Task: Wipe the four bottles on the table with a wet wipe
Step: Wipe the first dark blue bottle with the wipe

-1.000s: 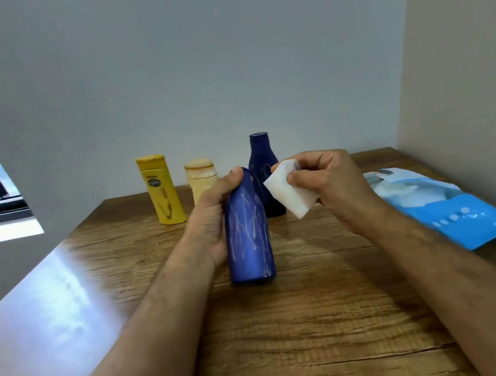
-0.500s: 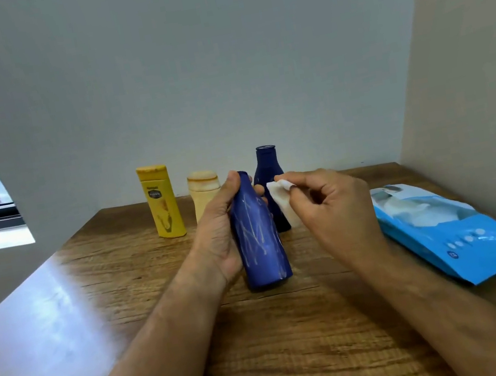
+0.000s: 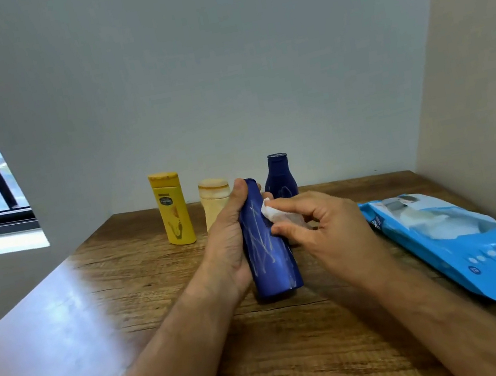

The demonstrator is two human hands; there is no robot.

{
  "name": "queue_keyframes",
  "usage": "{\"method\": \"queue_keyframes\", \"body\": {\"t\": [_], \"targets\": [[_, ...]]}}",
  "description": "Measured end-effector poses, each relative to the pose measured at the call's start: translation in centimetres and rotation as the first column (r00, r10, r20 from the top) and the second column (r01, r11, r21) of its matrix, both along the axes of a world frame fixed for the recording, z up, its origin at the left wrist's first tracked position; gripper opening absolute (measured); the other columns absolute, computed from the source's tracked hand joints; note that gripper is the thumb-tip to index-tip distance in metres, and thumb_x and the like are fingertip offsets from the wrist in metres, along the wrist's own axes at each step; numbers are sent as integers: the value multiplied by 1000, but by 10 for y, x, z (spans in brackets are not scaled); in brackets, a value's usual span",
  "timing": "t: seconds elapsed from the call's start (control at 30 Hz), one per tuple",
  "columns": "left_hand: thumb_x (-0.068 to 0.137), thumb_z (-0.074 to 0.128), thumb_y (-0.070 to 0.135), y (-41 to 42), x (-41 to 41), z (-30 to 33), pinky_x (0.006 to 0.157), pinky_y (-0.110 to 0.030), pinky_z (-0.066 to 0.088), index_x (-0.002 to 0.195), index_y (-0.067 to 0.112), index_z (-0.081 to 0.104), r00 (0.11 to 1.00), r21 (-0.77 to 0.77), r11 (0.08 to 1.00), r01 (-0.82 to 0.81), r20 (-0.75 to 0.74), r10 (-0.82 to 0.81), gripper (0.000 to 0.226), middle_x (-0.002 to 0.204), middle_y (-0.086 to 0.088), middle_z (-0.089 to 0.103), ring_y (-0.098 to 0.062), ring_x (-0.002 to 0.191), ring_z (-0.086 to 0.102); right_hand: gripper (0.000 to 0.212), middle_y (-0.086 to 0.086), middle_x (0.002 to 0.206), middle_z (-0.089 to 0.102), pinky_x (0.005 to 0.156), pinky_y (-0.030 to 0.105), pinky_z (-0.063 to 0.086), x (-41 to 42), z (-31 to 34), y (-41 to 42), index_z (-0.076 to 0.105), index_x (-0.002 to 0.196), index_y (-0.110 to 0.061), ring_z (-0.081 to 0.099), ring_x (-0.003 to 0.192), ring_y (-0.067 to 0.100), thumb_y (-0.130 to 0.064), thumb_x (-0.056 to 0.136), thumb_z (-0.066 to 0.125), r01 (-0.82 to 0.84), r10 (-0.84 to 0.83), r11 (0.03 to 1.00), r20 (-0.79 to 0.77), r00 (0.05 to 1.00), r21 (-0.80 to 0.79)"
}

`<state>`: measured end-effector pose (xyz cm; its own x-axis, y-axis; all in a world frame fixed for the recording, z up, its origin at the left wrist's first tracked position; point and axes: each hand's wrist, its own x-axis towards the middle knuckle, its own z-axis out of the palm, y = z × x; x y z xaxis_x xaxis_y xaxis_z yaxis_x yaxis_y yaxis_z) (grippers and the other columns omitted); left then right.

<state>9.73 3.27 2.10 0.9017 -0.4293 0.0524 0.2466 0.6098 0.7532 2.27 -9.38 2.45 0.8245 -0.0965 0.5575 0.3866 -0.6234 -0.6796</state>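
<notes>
Two hands engaged: my left hand (image 3: 228, 244) grips the blue bottle (image 3: 268, 244); my right hand (image 3: 324, 234) pinches the wet wipe (image 3: 272, 213) against it.

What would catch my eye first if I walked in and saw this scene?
The tall blue bottle streaked with pale scribbles, gripped by the left hand at the table's centre, while the right hand presses a white wet wipe against it. A bright blue wipes pack lies at the right.

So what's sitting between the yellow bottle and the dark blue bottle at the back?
In the head view, the cream bottle stands between the yellow bottle and the dark blue bottle.
</notes>
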Motion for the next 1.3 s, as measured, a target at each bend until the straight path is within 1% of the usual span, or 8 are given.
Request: {"method": "queue_keyframes", "body": {"t": [0.2,0.4,0.5,0.67,0.77,0.9,1.13,1.3], "targets": [[89,66,47,1,3,-1,70,-35,56,66,14,80,999,25,998,-51,-14,51,42,78,-7,70,-19,64,65,23,-18,91,68,66,7,45,-4,1,-6,76,96,-33,61,85,-4,-14,87,68,-35,31,994,-42,999,-102],[86,66,46,-5,-8,-2,62,-33,60,108,8,71,998,96,994,57,27,-60,44,92,-10,76,-22,74,73,26,-12,100,72,83,19,54,4,5,-5,74,111,-23,64,90,0,-12,89,65,94,-74,991,194,978,-96],[88,66,45,-4,-9,3,70,-35,60,103,8,71,999,83,996,13,35,-16,41,87,-9,74,-20,72,71,21,-12,95,72,75,14,51,0,5,-10,77,103,-24,65,85,0,-14,86,69,50,-15,987,224,974,-150],[90,64,49,11,4,7,70,-35,58,95,10,69,983,8,983,-185,-3,185,39,76,-4,72,-20,65,67,19,-16,87,65,63,10,43,-8,2,-6,77,99,-29,59,80,0,-18,84,72,-127,113,938,-62,992,-322],[91,64,47,10,1,4,68,-36,60,106,10,67,993,-40,992,-119,-7,119,40,80,-6,68,-23,69,67,21,-16,90,66,68,9,43,-5,4,-2,75,103,-31,58,83,0,-20,87,67,-44,56,959,34,998,-282],[93,62,37,1,-7,3,74,-37,57,83,9,77,999,-54,997,-49,-5,49,33,79,-8,69,-21,67,68,21,-14,90,66,68,7,41,-2,4,-2,73,108,-30,58,80,0,-23,89,66,65,-44,985,131,990,-160],[95,59,33,9,-4,11,62,-30,57,92,11,68,970,-18,971,-240,-32,239,24,70,-3,73,-20,70,68,18,-14,83,66,64,18,50,-11,4,-7,77,96,-26,60,78,4,-16,83,70,-148,118,947,-121,986,-285],[97,57,38,5,-9,9,67,-32,58,103,10,67,977,-5,977,-212,-31,211,31,80,-4,72,-20,72,67,20,-17,83,63,63,8,43,-7,4,-2,76,102,-26,57,75,-1,-16,86,69,-32,48,974,63,997,-225]]}}
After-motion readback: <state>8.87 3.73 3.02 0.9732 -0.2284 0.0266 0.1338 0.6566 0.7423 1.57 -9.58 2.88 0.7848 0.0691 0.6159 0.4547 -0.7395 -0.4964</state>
